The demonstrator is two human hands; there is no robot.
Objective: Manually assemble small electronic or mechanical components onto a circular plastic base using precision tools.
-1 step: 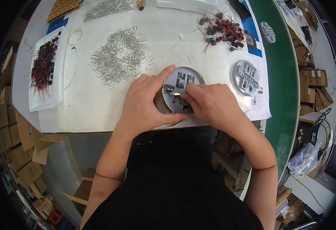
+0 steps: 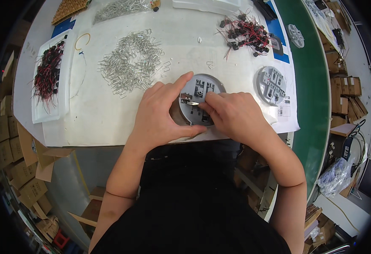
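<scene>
A round grey plastic housing (image 2: pixel 186 111), with slots and dark fittings inside, sits near the table's front edge. My left hand (image 2: pixel 156 112) curves round its left side, thumb at the near rim and forefinger at the far rim, gripping it. Over the housing's middle, my right hand (image 2: pixel 232 111) is closed in a pinch. From its fingertips a small shiny metal piece (image 2: pixel 192 103) points left, down toward the fittings; most of it is hidden, so its kind is unclear.
A heap of U-shaped metal clips (image 2: pixel 130 63) lies ahead to the left. Beyond it, a white tray (image 2: pixel 67 84) holds black parts with red wires. More wired parts (image 2: pixel 247 34) lie far right, above a second grey round housing (image 2: pixel 272 85). A bag of clips (image 2: pixel 120 10) lies at the back.
</scene>
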